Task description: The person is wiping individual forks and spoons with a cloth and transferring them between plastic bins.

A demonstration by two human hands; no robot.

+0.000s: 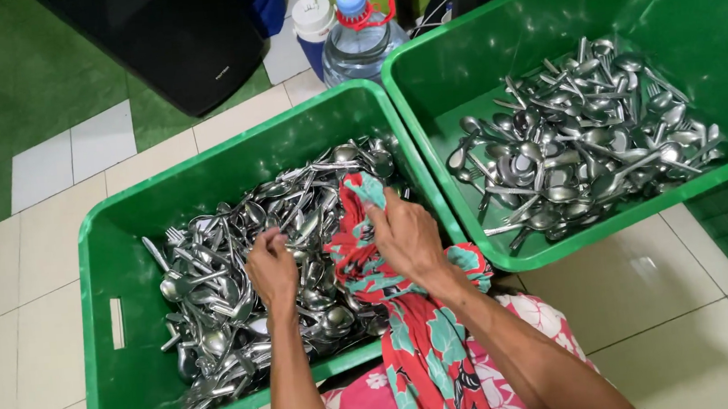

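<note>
Over the near green crate (110,276) of cutlery (239,266), left hand (271,268) pinches a piece while right hand (405,236) clutches the floral cloth (359,257), handy for wiping.

Bright, even indoor light from overhead. Soft glints w/ small glare spots on the cutlery (580,140) in the right bin. Sheen on floor tiles (646,273) near right. Shadows faint. Sharp centre, slight wide-angle bend at edges.
</note>
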